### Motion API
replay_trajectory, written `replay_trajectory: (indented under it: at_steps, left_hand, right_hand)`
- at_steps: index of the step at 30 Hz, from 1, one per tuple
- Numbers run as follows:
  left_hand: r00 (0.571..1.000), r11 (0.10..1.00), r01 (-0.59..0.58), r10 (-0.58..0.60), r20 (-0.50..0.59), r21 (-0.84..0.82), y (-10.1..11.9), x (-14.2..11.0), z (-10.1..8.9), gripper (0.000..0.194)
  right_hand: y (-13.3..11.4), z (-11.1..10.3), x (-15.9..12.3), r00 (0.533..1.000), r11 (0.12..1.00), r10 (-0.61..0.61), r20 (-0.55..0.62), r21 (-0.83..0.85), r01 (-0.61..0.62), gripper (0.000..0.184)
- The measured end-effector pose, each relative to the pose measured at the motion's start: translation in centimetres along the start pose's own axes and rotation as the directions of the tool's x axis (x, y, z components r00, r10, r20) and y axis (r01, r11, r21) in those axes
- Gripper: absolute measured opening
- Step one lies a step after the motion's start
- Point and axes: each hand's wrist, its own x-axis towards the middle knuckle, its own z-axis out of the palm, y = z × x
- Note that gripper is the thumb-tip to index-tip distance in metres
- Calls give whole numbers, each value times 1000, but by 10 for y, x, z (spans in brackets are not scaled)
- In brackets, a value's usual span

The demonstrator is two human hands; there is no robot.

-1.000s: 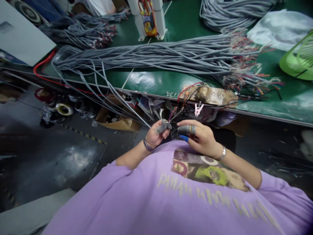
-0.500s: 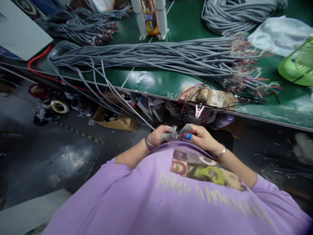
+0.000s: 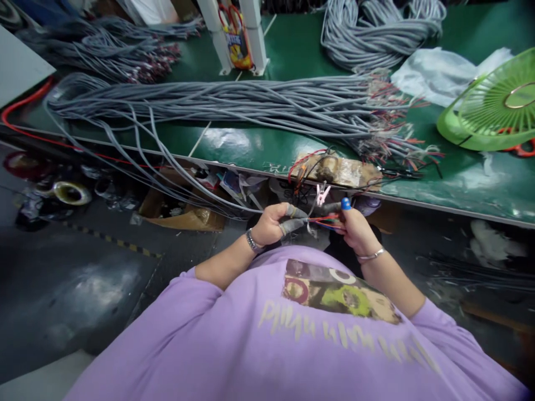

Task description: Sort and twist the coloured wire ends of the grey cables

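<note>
My left hand (image 3: pixel 273 224) is closed on the end of a grey cable (image 3: pixel 234 205), pinching it between covered fingertips. Thin red, green and blue wires (image 3: pixel 324 221) fan out from that end toward the right. A pale frayed strand (image 3: pixel 311 228) hangs below them. At the wires' far ends is my right hand (image 3: pixel 353 227), its blue-capped thumb raised and a grey-covered finger stretched out to the left. The wires lie against its fingers, and the thumb is apart from them.
A long bundle of grey cables (image 3: pixel 217 106) with stripped ends lies across the green bench (image 3: pixel 288 150). Behind it is a cable coil (image 3: pixel 380 33). A green fan (image 3: pixel 493 100) stands at right. A pink clip (image 3: pixel 322 195) hangs at the bench edge, above a cardboard box (image 3: pixel 184 217).
My right thumb has lifted off the wires, and the hand has moved away from my left. More coloured wires now show, spread between the hands. The view has shifted right.
</note>
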Motion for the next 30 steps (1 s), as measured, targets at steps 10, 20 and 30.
replay_trajectory:
  at_steps: [10,20,30]
  left_hand:
    - [992,999,-45,48,-115,28,-5,20,15,34]
    - [995,997,-29,36,-97,66,-24,28,19,33]
    - [989,980,-128,138,-54,154,-33,23,17,29]
  right_hand:
    - [-19,32,29,978,972,41,206,220,-87,60]
    - [-27,47,32,989,930,72,130,351,-114,56]
    - [-29,54,30,996,895,40,74,440,-69,53]
